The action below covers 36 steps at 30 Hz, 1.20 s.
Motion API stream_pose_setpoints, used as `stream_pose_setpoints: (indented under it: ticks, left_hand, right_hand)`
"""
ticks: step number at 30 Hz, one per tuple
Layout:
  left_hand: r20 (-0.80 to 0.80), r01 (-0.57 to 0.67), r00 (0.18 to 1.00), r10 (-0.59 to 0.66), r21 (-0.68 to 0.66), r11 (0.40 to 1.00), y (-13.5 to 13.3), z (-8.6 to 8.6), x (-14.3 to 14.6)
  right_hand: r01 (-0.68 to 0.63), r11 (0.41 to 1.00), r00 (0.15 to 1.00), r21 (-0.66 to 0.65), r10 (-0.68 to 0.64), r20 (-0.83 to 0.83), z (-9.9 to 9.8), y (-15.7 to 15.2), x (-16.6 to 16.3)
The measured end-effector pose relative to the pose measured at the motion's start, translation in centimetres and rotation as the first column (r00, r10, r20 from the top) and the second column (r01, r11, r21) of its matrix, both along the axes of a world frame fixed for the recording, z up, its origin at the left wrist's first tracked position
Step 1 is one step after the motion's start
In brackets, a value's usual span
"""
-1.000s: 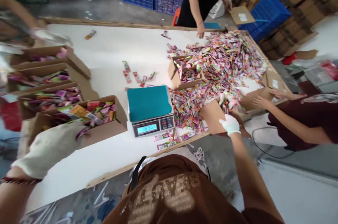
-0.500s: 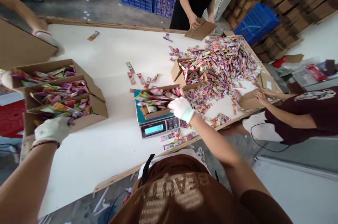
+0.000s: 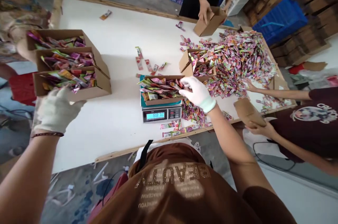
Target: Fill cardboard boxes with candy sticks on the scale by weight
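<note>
My left hand (image 3: 59, 111), in a white glove, is at the near side of the closest of three filled cardboard boxes (image 3: 92, 92). Its thumb stands apart from the fingers and it holds nothing I can see. My right hand (image 3: 198, 93), also gloved, is over the right end of a cardboard box (image 3: 166, 102) on the digital scale (image 3: 144, 116). Thumb and curled fingers are apart, with nothing visible between them. Small colourful packets (image 3: 161, 86) fill that box. The scale's display is lit.
A big heap of packets (image 3: 237, 58) covers the table's right part, with another box (image 3: 185, 62) beside it. Loose packets (image 3: 148, 64) lie behind the scale. One co-worker handles a box (image 3: 208, 25) across the table; another holds folded cardboard (image 3: 248, 111) at right.
My left hand has drawn back a little from the packets and its thumb has spread. My right hand's fingers have lifted and parted. The display has changed. The co-worker at right has raised cardboard.
</note>
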<state>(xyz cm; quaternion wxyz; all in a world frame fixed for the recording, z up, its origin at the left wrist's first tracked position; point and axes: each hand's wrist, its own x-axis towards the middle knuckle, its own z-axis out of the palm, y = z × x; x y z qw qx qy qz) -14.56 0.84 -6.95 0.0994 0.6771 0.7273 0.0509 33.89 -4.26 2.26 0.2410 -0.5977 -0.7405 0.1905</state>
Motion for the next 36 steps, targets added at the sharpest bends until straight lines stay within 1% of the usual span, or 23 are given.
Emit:
stream_pose_setpoints:
  ticks: [1,2,3,5,6,8,11,14,16,18,20,22,23,25,26,28,30,31,33,35,36]
  left_hand:
    - [0.073,0.003,0.997,-0.005,0.021,1.000,-1.0,-0.3,1.0]
    - [0.179,0.023,0.983,-0.029,0.034,0.999,-1.8,-0.5,2.2]
    - [0.303,0.060,0.950,-0.070,0.041,0.997,-2.5,-0.7,3.6]
    - [0.521,0.150,0.839,-0.157,0.056,0.987,-3.5,-0.9,6.6]
    - [0.589,0.179,0.786,-0.187,0.073,0.981,-3.7,-0.9,8.1]
    - [0.662,0.206,0.711,-0.238,0.128,0.970,-3.5,-0.6,10.7]
    - [0.698,0.226,0.657,-0.283,0.175,0.958,-2.4,0.5,13.3]
    - [0.645,0.299,0.677,-0.355,0.200,0.933,-1.1,1.9,15.2]
    - [0.551,0.369,0.709,-0.441,0.244,0.897,-0.6,3.1,16.6]
    - [0.429,0.448,0.738,-0.522,0.268,0.853,-0.6,4.4,18.1]
    - [0.321,0.513,0.758,-0.568,0.245,0.823,-0.7,5.7,19.5]
    - [0.241,0.553,0.774,-0.586,0.194,0.810,-0.6,6.7,20.8]
    - [0.208,0.561,0.783,-0.587,0.173,0.810,-0.4,7.1,21.4]
    - [0.147,0.566,0.803,-0.578,0.118,0.816,0.3,7.5,22.4]
    - [0.113,0.570,0.811,-0.574,0.066,0.819,0.9,7.5,22.9]
    - [0.040,0.577,0.817,-0.576,-0.075,0.813,2.1,7.2,24.1]
    - [-0.014,0.571,0.811,-0.585,-0.192,0.798,3.2,6.6,25.5]
    - [-0.025,0.570,0.808,-0.589,-0.222,0.791,3.7,6.2,26.3]
    - [-0.018,0.575,0.803,-0.595,-0.238,0.783,4.5,5.4,27.5]
    - [0.001,0.586,0.795,-0.607,-0.264,0.766,4.9,4.6,28.3]
    - [0.010,0.589,0.792,-0.611,-0.279,0.759,5.0,4.2,28.5]
  right_hand:
    - [0.014,1.000,0.999,0.001,-0.014,-0.042,0.1,0.3,0.4]
    - [0.022,1.000,0.997,-0.011,-0.023,-0.073,0.2,0.8,0.6]
    - [0.023,0.999,0.996,-0.028,-0.026,-0.090,0.2,1.3,0.6]
    - [0.003,0.999,0.995,-0.047,-0.007,-0.095,0.3,2.4,0.3]
    - [-0.013,0.999,0.996,-0.048,0.009,-0.090,0.3,2.9,-0.1]
    - [-0.046,0.998,0.997,-0.048,0.042,-0.065,0.6,4.0,-1.0]
    - [-0.080,0.993,0.996,-0.088,0.082,0.018,0.9,5.3,-2.6]
    - [-0.122,0.977,0.977,-0.174,0.149,0.151,0.2,6.4,-4.5]
    - [-0.159,0.958,0.944,-0.239,0.218,0.246,-1.1,6.9,-5.7]
    - [-0.198,0.939,0.909,-0.279,0.283,0.306,-2.4,7.2,-6.7]
    - [-0.225,0.936,0.897,-0.269,0.307,0.317,-3.3,7.3,-7.0]
    - [-0.212,0.956,0.925,-0.204,0.264,0.274,-3.6,7.2,-6.4]
    - [-0.191,0.968,0.949,-0.161,0.224,0.224,-3.5,7.1,-5.8]
    - [-0.114,0.991,0.993,-0.074,0.117,0.034,-2.9,6.7,-4.1]
    - [-0.065,0.997,0.994,-0.043,0.061,-0.093,-2.5,6.4,-3.1]
    - [0.030,0.999,0.941,-0.014,-0.033,-0.337,-1.4,5.8,-1.1]
    - [0.100,0.995,0.864,-0.009,-0.092,-0.494,0.0,4.7,0.8]
    - [0.134,0.991,0.839,-0.010,-0.118,-0.531,0.9,4.0,1.7]
    - [0.197,0.980,0.813,-0.009,-0.168,-0.558,2.9,2.3,3.5]
    - [0.250,0.968,0.809,0.007,-0.205,-0.551,4.9,0.1,5.5]
    - [0.268,0.963,0.820,0.020,-0.217,-0.529,5.7,-1.1,6.7]
